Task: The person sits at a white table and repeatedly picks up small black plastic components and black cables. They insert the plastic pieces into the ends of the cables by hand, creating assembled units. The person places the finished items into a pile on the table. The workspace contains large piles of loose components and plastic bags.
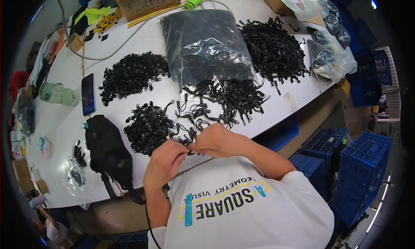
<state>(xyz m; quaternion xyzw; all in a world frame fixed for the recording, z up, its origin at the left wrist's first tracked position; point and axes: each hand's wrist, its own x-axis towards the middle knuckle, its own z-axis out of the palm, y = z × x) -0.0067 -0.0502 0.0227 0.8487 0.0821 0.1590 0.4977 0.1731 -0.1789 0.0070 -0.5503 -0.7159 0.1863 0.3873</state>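
My left hand (165,161) and my right hand (218,141) meet at the table's near edge, fingertips pinched together around a small black piece (190,152). It looks like a cord zipper pull, but fingers cover most of it. Just beyond my hands lie loose black cord zipper pulls (196,113), each a thin loop with a flat end, thickening into a heap (242,97) toward the right. Beside my left hand is a pile of small black looped fittings (149,128), too small to name. Farther back sits a second pile of similar fittings (134,74).
A large clear bag of black pieces (203,41) lies mid-table, beside a heap of black strips (274,50). At left are a phone (88,94), a green bottle (60,94) and a black bag (108,149). Blue crates (361,175) stand right; another person (56,229) is lower left.
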